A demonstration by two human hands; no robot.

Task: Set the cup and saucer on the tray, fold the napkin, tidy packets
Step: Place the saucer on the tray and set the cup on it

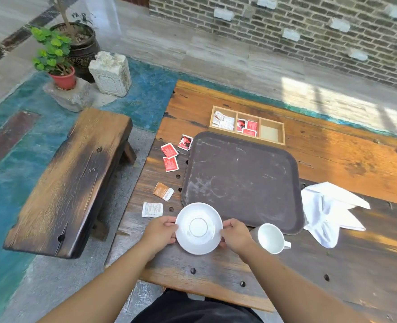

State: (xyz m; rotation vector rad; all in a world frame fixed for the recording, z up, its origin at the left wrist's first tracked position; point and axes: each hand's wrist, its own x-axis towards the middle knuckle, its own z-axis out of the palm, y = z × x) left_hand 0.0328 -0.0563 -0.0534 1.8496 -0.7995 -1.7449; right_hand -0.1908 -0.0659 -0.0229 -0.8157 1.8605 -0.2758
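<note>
A white saucer [198, 228] is held by its rim between my left hand [160, 231] and my right hand [236, 234], over the near left corner of the dark brown tray [241, 176]. A white cup [272, 237] lies on its side just right of my right hand, touching the tray's near edge. A crumpled white napkin [328, 210] lies right of the tray. Loose packets sit left of the tray: three red ones [170, 156], an orange one [163, 191] and a white one [152, 209].
A wooden three-compartment box [272, 132] behind the tray holds white packets on the left and red ones in the middle. A dark wooden bench [71, 178] stands left of the wooden table [356, 159]. Potted plants and a stone block stand on the floor beyond.
</note>
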